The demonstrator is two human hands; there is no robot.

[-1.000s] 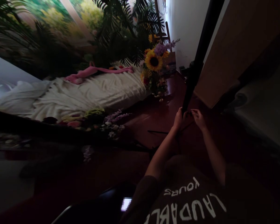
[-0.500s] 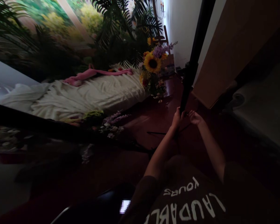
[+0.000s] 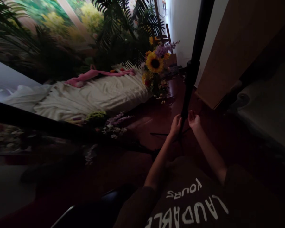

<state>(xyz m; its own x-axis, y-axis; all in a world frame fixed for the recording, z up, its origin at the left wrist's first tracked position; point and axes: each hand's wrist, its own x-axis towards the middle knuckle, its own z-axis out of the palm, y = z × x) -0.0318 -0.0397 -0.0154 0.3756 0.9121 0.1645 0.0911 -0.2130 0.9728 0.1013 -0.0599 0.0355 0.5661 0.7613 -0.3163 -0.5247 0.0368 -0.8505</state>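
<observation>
In front of me a black tripod stand rises from the dark red floor, its pole leaning toward the top right. A collar with a knob sits partway up the pole, and thin legs spread near the floor. My left hand is closed on the lower pole from its left side; part of its grip is hidden in shadow. On the other side, close to the pole, my right hand has its palm turned up and its fingers loosely bent and apart. Nothing shows in that hand.
Another dark pole crosses the left side. Behind it lies a cream-draped platform with a pink plush toy. Sunflowers and palm leaves stand at the back. A large cardboard-coloured panel leans at right.
My left hand has shifted slightly left and down along the pole. The right hand has moved a little left, with its fingers turned more upward. The pole has tilted slightly.
</observation>
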